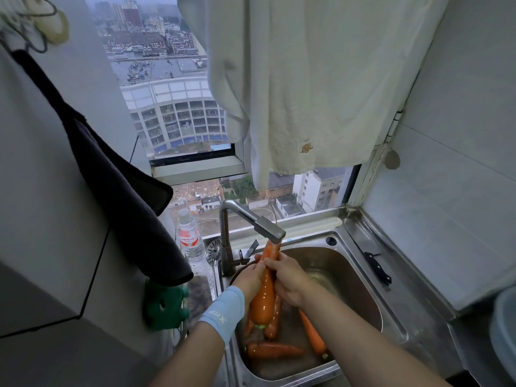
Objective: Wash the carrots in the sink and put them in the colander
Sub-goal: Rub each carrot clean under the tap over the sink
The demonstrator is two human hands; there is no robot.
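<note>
A large orange carrot (264, 297) is held upright over the steel sink (391, 325), its tip under the tap spout (269, 229). My left hand (250, 279) grips it from the left and my right hand (289, 277) wraps it from the right. Several more carrots lie in the wet basin: one flat near the front (273, 349), one slanted at the right (314, 333), another (275, 319) partly hidden behind the held one. A dark curved rim (237, 272) shows behind my left hand; whether it is the colander I cannot tell.
A black-handled knife (377, 268) lies on the steel counter to the right of the sink. A water bottle (190, 241) and a drain strainer (213, 248) stand left of the tap. A green sponge (164, 305) and dark cloth (125, 196) hang at left. A towel (307, 93) hangs above.
</note>
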